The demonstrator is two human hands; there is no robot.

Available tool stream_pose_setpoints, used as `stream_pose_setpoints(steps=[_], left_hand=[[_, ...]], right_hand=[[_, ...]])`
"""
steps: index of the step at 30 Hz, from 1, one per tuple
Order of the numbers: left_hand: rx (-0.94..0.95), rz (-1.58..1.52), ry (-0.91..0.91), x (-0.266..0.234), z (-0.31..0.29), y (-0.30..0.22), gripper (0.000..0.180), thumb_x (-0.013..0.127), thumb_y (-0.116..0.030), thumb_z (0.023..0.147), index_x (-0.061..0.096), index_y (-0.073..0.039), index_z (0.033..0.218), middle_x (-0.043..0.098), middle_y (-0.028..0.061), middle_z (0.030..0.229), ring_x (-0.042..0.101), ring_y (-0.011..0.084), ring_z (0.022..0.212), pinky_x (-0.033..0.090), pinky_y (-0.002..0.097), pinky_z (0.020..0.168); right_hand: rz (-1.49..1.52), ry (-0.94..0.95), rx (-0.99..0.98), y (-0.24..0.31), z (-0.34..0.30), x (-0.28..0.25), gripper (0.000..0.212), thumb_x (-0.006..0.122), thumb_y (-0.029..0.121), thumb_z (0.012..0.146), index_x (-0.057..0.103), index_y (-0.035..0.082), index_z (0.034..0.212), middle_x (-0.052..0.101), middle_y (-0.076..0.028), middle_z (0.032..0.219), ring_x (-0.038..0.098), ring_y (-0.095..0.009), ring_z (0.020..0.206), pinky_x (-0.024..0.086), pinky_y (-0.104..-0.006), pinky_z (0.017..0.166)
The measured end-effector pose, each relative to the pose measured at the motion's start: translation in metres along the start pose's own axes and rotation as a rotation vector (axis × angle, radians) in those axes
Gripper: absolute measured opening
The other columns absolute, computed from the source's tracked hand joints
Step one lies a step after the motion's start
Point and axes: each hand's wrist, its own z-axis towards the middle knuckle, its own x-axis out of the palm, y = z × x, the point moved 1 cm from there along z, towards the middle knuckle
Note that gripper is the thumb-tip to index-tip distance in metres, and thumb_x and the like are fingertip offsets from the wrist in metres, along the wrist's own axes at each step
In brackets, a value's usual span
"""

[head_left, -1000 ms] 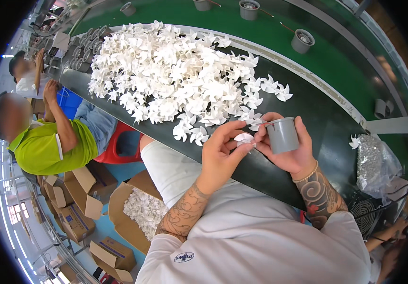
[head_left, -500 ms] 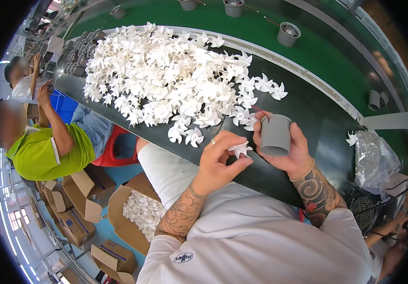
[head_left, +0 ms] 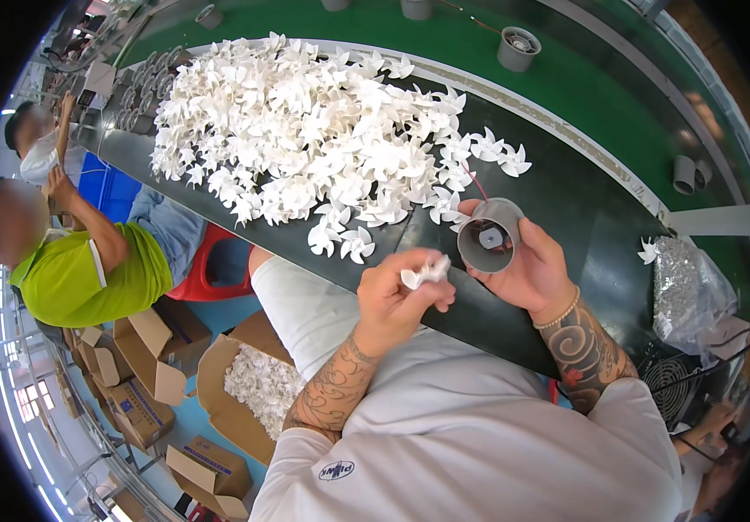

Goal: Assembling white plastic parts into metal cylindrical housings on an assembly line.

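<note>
My left hand (head_left: 397, 300) pinches a small white fan blade (head_left: 425, 272) above the near edge of the dark worktop. To its right, my right hand (head_left: 532, 265) is wrapped round a grey round fan housing (head_left: 507, 211). The housing's open mouth is tilted toward me, and a motor hub (head_left: 491, 237) shows inside it. A red wire (head_left: 474, 179) sticks out behind the housing. Beyond both hands lies a big heap of white fan blades (head_left: 305, 130), with a few loose ones at its right end.
A green conveyor belt (head_left: 601, 130) runs behind the worktop, carrying grey housings such as one (head_left: 518, 49) at the back. A clear plastic bag (head_left: 686, 291) lies at the right. Cardboard boxes (head_left: 136, 413) stand on the floor at left. A co-worker in a green shirt (head_left: 101, 278) sits left.
The housing has tipped so that its open mouth now faces me. My left hand has turned the fan blade over between its fingers. On the belt, the housings have shifted slightly left.
</note>
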Motion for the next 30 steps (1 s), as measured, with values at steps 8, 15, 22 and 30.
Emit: stream_pose_setpoints(steps=[8, 15, 22, 30], left_hand=[[0.345, 0.323, 0.074, -0.013, 0.006, 0.01, 0.023, 0.046, -0.01, 0.1, 0.045, -0.001, 0.12, 0.058, 0.0144, 0.089, 0.059, 0.0189, 0.074, 0.051, 0.0304, 0.065], [0.204, -0.096, -0.06, -0.003, 0.005, 0.01, 0.019, 0.063, 0.006, 0.082, 0.066, 0.001, 0.1, 0.057, 0.0184, 0.118, 0.058, 0.0261, 0.098, 0.049, 0.0347, 0.083], [0.266, 0.495, 0.036, 0.006, 0.02, -0.008, 0.024, 0.071, 0.001, 0.076, 0.07, -0.007, 0.098, 0.05, 0.014, 0.13, 0.051, 0.0294, 0.11, 0.047, 0.0387, 0.088], [0.154, 0.393, -0.055, 0.007, 0.015, -0.005, 0.024, 0.076, 0.001, 0.074, 0.072, -0.005, 0.096, 0.064, 0.0103, 0.112, 0.062, 0.0229, 0.094, 0.052, 0.031, 0.074]], right_hand=[[-0.203, -0.001, 0.026, 0.001, 0.0, -0.001, 0.063, 0.055, 0.043, 0.095, 0.042, 0.0, 0.139, 0.049, -0.012, 0.138, 0.061, -0.022, 0.107, 0.054, -0.0338, 0.075], [-0.244, -0.001, 0.003, 0.0, -0.003, 0.005, 0.062, 0.055, 0.042, 0.095, 0.042, 0.001, 0.14, 0.049, -0.011, 0.138, 0.059, -0.022, 0.111, 0.054, -0.0356, 0.08], [-0.507, -0.118, -0.06, -0.004, -0.004, 0.012, 0.065, 0.048, 0.042, 0.098, 0.037, -0.006, 0.142, 0.053, -0.013, 0.132, 0.057, -0.02, 0.114, 0.047, -0.0334, 0.094], [-0.596, -0.149, -0.031, -0.01, -0.002, 0.015, 0.067, 0.041, 0.045, 0.101, 0.034, -0.006, 0.145, 0.053, -0.012, 0.134, 0.056, -0.017, 0.114, 0.046, -0.0299, 0.09]])
